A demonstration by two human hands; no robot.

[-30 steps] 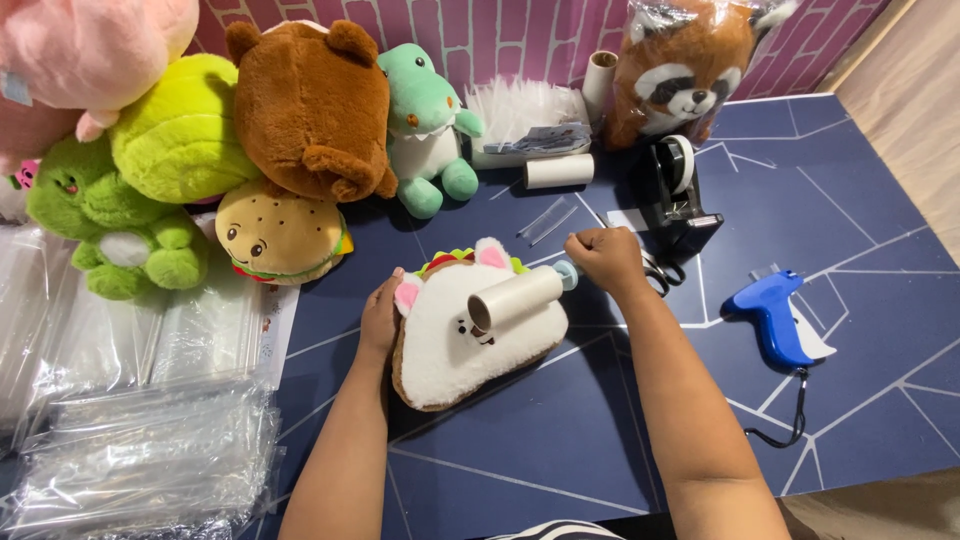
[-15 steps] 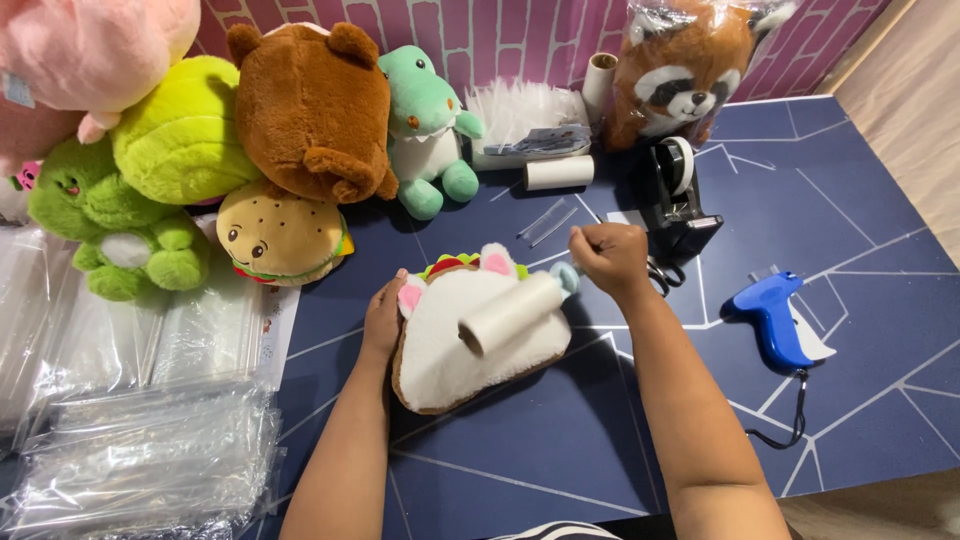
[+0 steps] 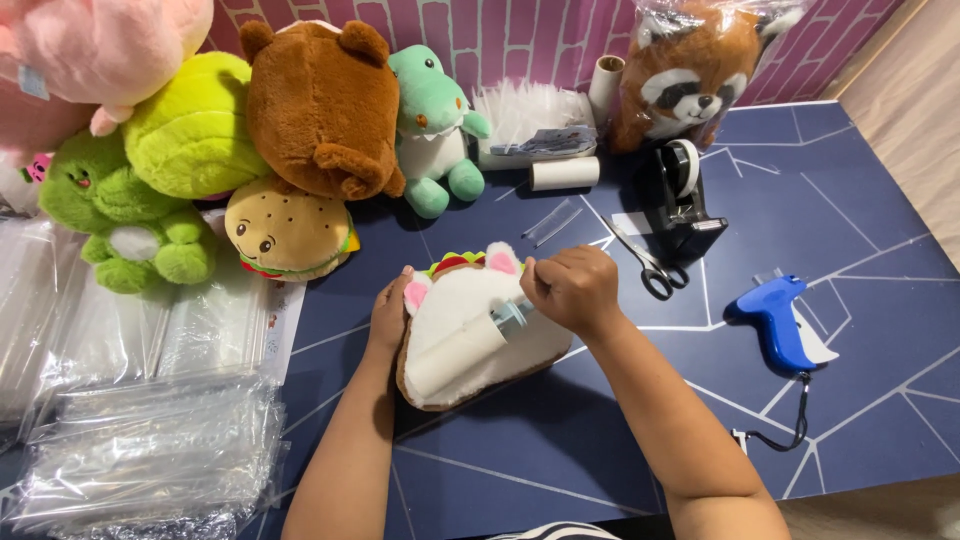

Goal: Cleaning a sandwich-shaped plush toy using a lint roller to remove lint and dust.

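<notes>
— Two hands on one toy: why both?
— It seems the left hand (image 3: 388,318) braces the white plush (image 3: 470,330) from its side, fingers curved against its edge, so it stays put on the dark blue table (image 3: 850,200). The right hand (image 3: 572,290) is fisted around the handle of a lint roller (image 3: 455,352), whose paper drum lies across the plush's flat face.
— Where does the plush sit?
— Flat on the table, between the forearms, ears pointing away.
— And the other tools?
— Within reach on the right: scissors (image 3: 645,262) beside the tape dispenser (image 3: 685,200), a blue tagging gun (image 3: 775,322) further out. Clear bags (image 3: 140,440) are stacked on the left.
</notes>
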